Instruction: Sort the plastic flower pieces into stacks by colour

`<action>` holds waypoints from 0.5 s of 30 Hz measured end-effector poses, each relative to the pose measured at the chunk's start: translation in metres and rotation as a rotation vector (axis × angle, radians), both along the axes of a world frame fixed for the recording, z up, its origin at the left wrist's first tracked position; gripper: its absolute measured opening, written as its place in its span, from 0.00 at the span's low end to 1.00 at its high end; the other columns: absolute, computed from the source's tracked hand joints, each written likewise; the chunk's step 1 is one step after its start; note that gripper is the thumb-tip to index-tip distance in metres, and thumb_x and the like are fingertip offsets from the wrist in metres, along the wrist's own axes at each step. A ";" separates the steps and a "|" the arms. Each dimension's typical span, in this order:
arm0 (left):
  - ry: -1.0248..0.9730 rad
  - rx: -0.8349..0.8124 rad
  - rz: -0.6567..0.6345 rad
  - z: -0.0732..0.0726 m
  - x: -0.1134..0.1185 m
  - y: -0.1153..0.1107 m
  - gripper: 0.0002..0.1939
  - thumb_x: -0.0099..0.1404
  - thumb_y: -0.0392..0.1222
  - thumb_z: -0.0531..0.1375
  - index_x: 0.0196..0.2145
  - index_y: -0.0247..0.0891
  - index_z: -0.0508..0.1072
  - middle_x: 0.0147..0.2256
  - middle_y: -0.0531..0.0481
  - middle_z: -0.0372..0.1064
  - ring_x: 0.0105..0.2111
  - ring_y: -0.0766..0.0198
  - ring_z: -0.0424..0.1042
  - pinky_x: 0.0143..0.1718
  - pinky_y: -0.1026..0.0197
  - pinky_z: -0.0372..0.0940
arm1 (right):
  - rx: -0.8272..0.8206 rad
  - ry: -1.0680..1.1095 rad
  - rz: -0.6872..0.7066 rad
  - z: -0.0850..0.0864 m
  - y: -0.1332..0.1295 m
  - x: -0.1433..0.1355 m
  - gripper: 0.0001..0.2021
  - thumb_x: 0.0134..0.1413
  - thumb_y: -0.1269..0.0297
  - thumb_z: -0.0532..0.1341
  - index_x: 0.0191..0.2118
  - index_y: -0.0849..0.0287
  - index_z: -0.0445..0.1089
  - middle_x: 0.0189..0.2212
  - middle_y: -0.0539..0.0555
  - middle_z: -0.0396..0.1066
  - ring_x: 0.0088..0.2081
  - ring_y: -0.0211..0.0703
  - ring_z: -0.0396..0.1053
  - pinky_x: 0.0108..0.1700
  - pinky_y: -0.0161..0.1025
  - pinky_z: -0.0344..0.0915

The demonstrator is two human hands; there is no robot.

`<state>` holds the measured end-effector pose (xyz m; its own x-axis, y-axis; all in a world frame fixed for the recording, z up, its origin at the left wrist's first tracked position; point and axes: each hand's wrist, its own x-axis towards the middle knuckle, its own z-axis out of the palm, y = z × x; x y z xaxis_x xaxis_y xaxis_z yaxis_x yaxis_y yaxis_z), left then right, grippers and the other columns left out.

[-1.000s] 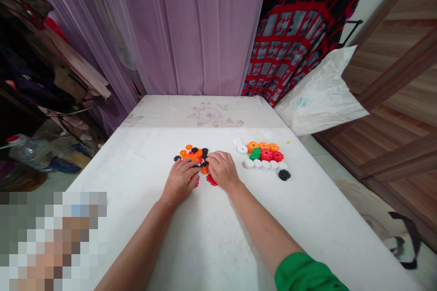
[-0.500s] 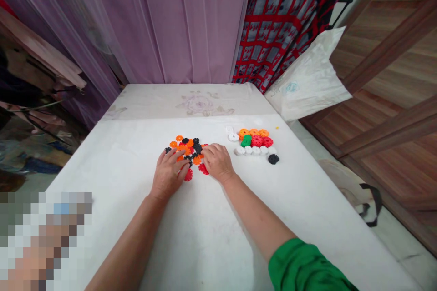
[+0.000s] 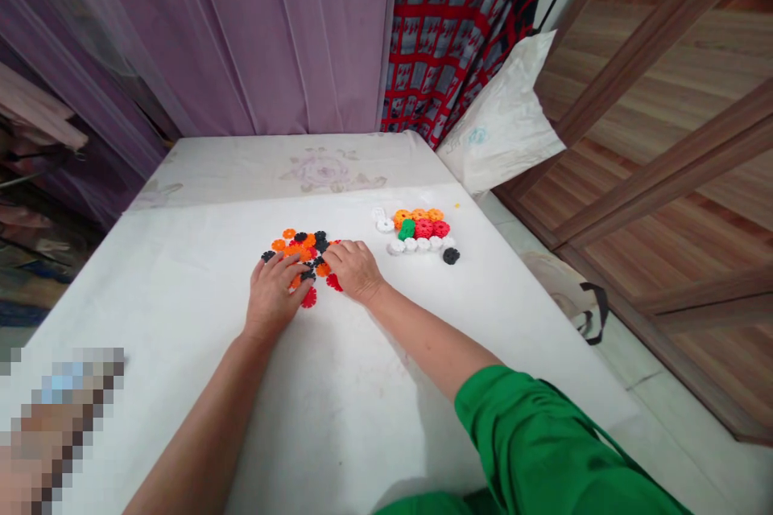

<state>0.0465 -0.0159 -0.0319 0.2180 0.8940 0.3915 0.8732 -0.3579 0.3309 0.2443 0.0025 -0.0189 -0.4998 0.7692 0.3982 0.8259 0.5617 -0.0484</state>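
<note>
A loose pile of notched plastic discs in orange, black and red lies on the white table, among them an orange disc, a black disc and a red disc. My left hand rests over the pile's near left side, fingers apart. From the right, my right hand reaches onto the pile with its fingers stretched over the discs. Its fingertips hide part of the pile, and a red disc shows just under its near side. No disc is visibly gripped in either hand.
Right of the pile stand grouped discs: an orange row, a red stack, a green stack and a white row. A black stack sits beside them. A white bag hangs past the table's right edge.
The whole view has shifted, so the table and hands appear further left. Both hands stay over the pile, with little visible change in the discs.
</note>
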 end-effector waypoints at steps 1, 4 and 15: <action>-0.017 0.007 -0.020 0.001 0.000 0.000 0.12 0.63 0.49 0.58 0.40 0.46 0.79 0.49 0.48 0.75 0.55 0.48 0.69 0.60 0.41 0.56 | -0.001 0.008 -0.009 -0.001 0.000 0.000 0.11 0.66 0.69 0.53 0.43 0.57 0.72 0.43 0.56 0.74 0.44 0.48 0.64 0.43 0.44 0.56; -0.089 -0.007 -0.056 0.004 -0.002 0.001 0.13 0.64 0.49 0.56 0.36 0.44 0.79 0.40 0.48 0.79 0.42 0.55 0.75 0.52 0.50 0.65 | 0.002 0.074 -0.080 -0.006 0.001 0.001 0.11 0.64 0.71 0.53 0.45 0.57 0.72 0.44 0.56 0.75 0.43 0.48 0.65 0.43 0.45 0.57; -0.288 -0.084 0.094 0.001 -0.005 -0.001 0.15 0.66 0.46 0.53 0.43 0.42 0.77 0.36 0.50 0.79 0.38 0.59 0.76 0.45 0.57 0.69 | 0.018 0.303 -0.179 -0.013 0.002 0.005 0.06 0.60 0.70 0.58 0.41 0.57 0.71 0.39 0.54 0.76 0.42 0.47 0.66 0.44 0.43 0.58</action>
